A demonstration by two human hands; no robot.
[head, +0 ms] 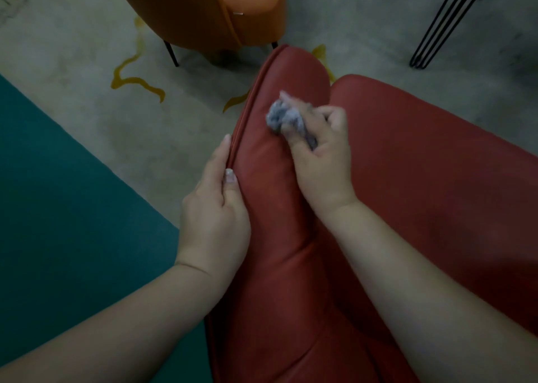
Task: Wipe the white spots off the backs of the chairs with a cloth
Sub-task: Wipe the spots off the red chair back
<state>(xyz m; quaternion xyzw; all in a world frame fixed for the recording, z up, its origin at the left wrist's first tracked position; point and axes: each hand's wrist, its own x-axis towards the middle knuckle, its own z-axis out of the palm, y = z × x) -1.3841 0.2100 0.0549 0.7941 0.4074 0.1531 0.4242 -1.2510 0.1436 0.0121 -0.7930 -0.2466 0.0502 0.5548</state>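
Centre of the frame, I've got the red chair (407,179) filling the lower right, its padded back curving up toward the middle. My right hand (317,152) sits on that back, fingers curled round a bunched grey cloth (281,117), pressing it against the red surface near the upper end of the cushion. The cloth pokes out past my fingertips, crumpled, touching the upholstery just beside the piped seam.

My left hand (215,211) is lower and left of it, gripping the chair's edge: thumb lying on the red face, fingers wrapped over the seam and down the far side, where I can't see them all. Both forearms come in from the bottom of the frame.

Upper middle, an orange chair (201,7) stands on thin dark legs, well apart from the red one. Upper right, black wire legs (445,24) of some stand or stool. The grey floor (87,33) carries wavy yellow markings (136,82) between the two chairs, and a teal area (58,179) covers the left side. White spots on the red back: I can't make any out in this dim light.
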